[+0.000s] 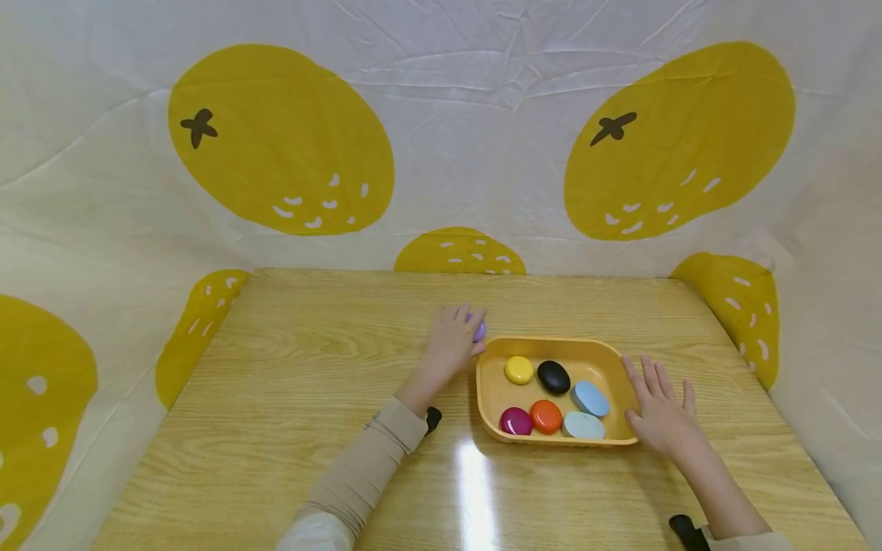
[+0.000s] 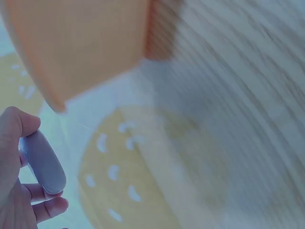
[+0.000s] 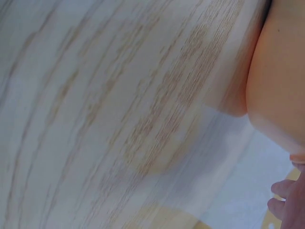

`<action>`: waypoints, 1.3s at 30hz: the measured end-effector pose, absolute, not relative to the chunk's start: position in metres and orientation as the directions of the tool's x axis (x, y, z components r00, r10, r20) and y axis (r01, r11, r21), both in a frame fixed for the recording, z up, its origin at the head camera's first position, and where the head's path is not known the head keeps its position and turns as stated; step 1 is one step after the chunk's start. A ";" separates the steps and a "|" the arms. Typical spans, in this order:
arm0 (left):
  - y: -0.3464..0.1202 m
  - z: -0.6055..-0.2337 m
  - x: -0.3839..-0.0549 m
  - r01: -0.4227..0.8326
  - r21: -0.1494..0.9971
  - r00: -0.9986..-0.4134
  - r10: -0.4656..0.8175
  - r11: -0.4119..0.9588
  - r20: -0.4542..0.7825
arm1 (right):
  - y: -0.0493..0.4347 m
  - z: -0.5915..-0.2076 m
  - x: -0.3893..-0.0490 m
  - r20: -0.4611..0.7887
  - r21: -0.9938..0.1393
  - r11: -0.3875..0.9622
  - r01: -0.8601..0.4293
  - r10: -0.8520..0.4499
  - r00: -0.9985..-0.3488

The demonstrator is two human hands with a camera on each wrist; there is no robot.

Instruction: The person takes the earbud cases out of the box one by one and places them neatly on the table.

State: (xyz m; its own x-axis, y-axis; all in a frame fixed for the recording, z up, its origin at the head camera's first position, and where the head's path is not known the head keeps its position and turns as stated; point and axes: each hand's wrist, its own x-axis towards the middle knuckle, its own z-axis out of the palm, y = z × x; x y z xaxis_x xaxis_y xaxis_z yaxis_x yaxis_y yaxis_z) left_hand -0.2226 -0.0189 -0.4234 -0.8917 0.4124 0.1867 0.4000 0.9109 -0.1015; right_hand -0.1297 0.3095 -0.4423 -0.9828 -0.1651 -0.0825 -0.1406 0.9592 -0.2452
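Resting on the pale wooden bench (image 1: 289,428), the right hand (image 1: 660,413) lay flat, fingers spread, touching the right rim of the shallow yellow plastic tray (image 1: 492,409); nothing held. Tray held six smooth oval pebbles. Beyond its far left corner, the left hand (image 1: 455,340) pinched a lilac oval pebble (image 2: 44,162).

Purple pebble (image 1: 478,330) mostly behind fingers (image 1: 460,317)
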 end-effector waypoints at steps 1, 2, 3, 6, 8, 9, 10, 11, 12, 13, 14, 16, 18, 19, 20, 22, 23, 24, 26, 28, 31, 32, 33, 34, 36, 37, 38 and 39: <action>-0.022 -0.424 -0.225 0.387 -0.100 -0.901 0.399 0.917 0.171 | 0.309 -0.442 -0.130 -0.083 -0.243 0.960 -0.140 -0.164 -0.983; -0.025 -0.426 -0.226 0.377 -0.099 -0.908 0.389 0.921 0.158 | 0.309 -0.442 -0.130 -0.083 -0.241 0.960 -0.140 -0.164 -0.983; -0.028 -0.427 -0.228 0.369 -0.100 -0.913 0.381 0.924 0.147 | 0.309 -0.442 -0.130 -0.084 -0.240 0.961 -0.140 -0.165 -0.983; -0.035 -0.436 -0.233 0.358 -0.115 -0.920 0.371 0.927 0.127 | 0.309 -0.442 -0.130 -0.084 -0.242 0.960 -0.142 -0.166 -0.982; -0.039 -0.443 -0.236 0.362 -0.110 -0.919 0.374 0.926 0.126 | 0.309 -0.442 -0.130 -0.083 -0.246 0.959 -0.143 -0.168 -0.982; -0.040 -0.446 -0.236 0.365 -0.103 -0.918 0.376 0.925 0.125 | 0.309 -0.442 -0.130 -0.084 -0.246 0.959 -0.143 -0.168 -0.982; -0.041 -0.449 -0.237 0.368 -0.104 -0.917 0.379 0.924 0.123 | 0.309 -0.442 -0.131 -0.084 -0.244 0.959 -0.144 -0.168 -0.982; -0.042 -0.451 -0.238 0.369 -0.107 -0.917 0.381 0.923 0.119 | 0.309 -0.442 -0.131 -0.083 -0.242 0.959 -0.144 -0.168 -0.982; -0.043 -0.454 -0.238 0.370 -0.104 -0.918 0.380 0.923 0.113 | 0.309 -0.443 -0.131 -0.083 -0.240 0.960 -0.144 -0.168 -0.982; -0.044 -0.456 -0.239 0.369 -0.103 -0.920 0.379 0.924 0.104 | 0.309 -0.442 -0.131 -0.083 -0.240 0.960 -0.144 -0.168 -0.982; -0.045 -0.457 -0.239 0.368 -0.107 -0.921 0.378 0.924 0.096 | 0.309 -0.442 -0.131 -0.083 -0.239 0.960 -0.144 -0.168 -0.982; -0.046 -0.460 -0.240 0.364 -0.121 -0.924 0.375 0.923 0.073 | 0.309 -0.442 -0.132 -0.082 -0.239 0.960 -0.144 -0.168 -0.982; -0.047 -0.462 -0.241 0.365 -0.118 -0.927 0.372 0.923 0.048 | 0.309 -0.442 -0.132 -0.085 -0.241 0.960 -0.143 -0.168 -0.982; -0.048 -0.463 -0.241 0.366 -0.121 -0.928 0.372 0.923 0.034 | 0.309 -0.442 -0.132 -0.087 -0.242 0.960 -0.142 -0.167 -0.982; -0.048 -0.464 -0.241 0.368 -0.121 -0.928 0.372 0.922 0.018 | 0.309 -0.443 -0.132 -0.090 -0.244 0.960 -0.141 -0.167 -0.982; -0.049 -0.466 -0.242 0.369 -0.123 -0.929 0.371 0.921 -0.010 | 0.309 -0.443 -0.131 -0.093 -0.245 0.960 -0.139 -0.166 -0.982; -0.050 -0.466 -0.242 0.370 -0.118 -0.929 0.370 0.922 -0.023 | 0.310 -0.444 -0.131 -0.095 -0.246 0.959 -0.137 -0.165 -0.982; -0.051 -0.467 -0.242 0.370 -0.116 -0.929 0.369 0.922 -0.032 | 0.310 -0.444 -0.131 -0.096 -0.248 0.959 -0.136 -0.164 -0.982; -0.051 -0.467 -0.242 0.369 -0.110 -0.929 0.365 0.923 -0.053 | 0.310 -0.444 -0.131 -0.096 -0.249 0.959 -0.135 -0.163 -0.982; -0.051 -0.466 -0.241 0.363 -0.103 -0.931 0.357 0.926 -0.073 | 0.310 -0.444 -0.131 -0.095 -0.250 0.959 -0.134 -0.162 -0.982; -0.051 -0.465 -0.241 0.354 -0.086 -0.934 0.347 0.931 -0.090 | 0.310 -0.444 -0.131 -0.093 -0.251 0.959 -0.134 -0.162 -0.982; -0.051 -0.464 -0.241 0.351 -0.084 -0.934 0.344 0.932 -0.094 | 0.310 -0.444 -0.131 -0.093 -0.252 0.958 -0.134 -0.162 -0.982; -0.051 -0.464 -0.241 0.350 -0.082 -0.935 0.342 0.933 -0.096 | 0.310 -0.443 -0.131 -0.092 -0.253 0.958 -0.134 -0.161 -0.983; -0.051 -0.464 -0.241 0.349 -0.079 -0.935 0.341 0.934 -0.097 | 0.310 -0.443 -0.131 -0.092 -0.254 0.958 -0.133 -0.161 -0.983; -0.051 -0.463 -0.240 0.345 -0.073 -0.936 0.336 0.936 -0.105 | 0.310 -0.443 -0.130 -0.092 -0.254 0.958 -0.132 -0.160 -0.983; -0.050 -0.463 -0.240 0.343 -0.071 -0.936 0.334 0.937 -0.114 | 0.310 -0.443 -0.130 -0.093 -0.252 0.959 -0.132 -0.160 -0.983; -0.050 -0.462 -0.239 0.341 -0.065 -0.936 0.331 0.938 -0.122 | 0.310 -0.443 -0.130 -0.093 -0.251 0.959 -0.133 -0.160 -0.983; -0.049 -0.462 -0.239 0.339 -0.060 -0.936 0.330 0.939 -0.124 | 0.310 -0.443 -0.130 -0.092 -0.249 0.959 -0.134 -0.161 -0.983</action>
